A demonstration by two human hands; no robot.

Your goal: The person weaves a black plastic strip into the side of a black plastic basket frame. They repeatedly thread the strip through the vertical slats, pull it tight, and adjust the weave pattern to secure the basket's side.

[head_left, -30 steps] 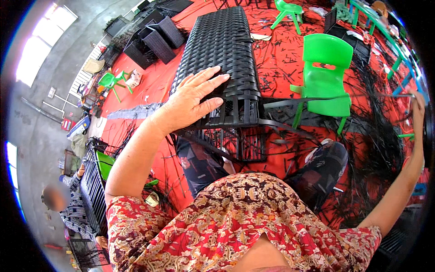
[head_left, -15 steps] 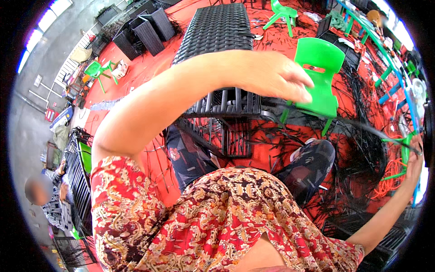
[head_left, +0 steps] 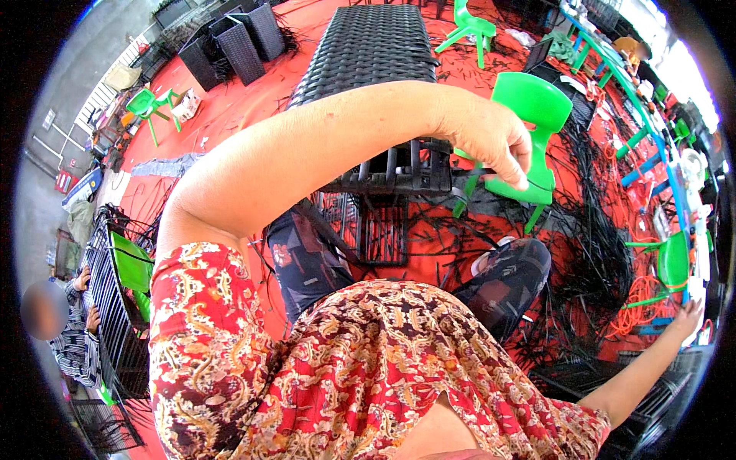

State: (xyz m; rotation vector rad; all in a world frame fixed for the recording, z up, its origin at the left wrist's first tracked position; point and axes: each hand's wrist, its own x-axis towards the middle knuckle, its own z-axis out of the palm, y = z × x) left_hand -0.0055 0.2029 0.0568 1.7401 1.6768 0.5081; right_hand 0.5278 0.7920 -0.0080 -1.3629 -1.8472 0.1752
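Note:
A black woven furniture piece [head_left: 376, 46], with a flat plaited top and a dark bar frame [head_left: 383, 230] below, stands in front of my knees. My left arm reaches across it, and my left hand [head_left: 494, 146] is closed in a pinch at its right end. A thin black plastic strip [head_left: 546, 186] passes by those fingertips, in front of a green chair [head_left: 537, 103]. Far to the right, my right hand [head_left: 686, 318] is stretched out, fingers apart, close to a green stool [head_left: 675, 261]. No strip can be made out in it.
Loose black strips [head_left: 606, 222] lie heaped on the red floor covering [head_left: 245, 123]. Another person [head_left: 77, 337] sits at the left by a black slatted frame [head_left: 123, 322]. Dark woven boxes [head_left: 238, 50] and a small green chair [head_left: 146, 103] stand farther back. Orange cord [head_left: 632, 310] lies at right.
My right hand has moved down and slightly inward, and its fingers have spread. My left hand has dropped a little and its fingers have drawn together. The view has shifted slightly.

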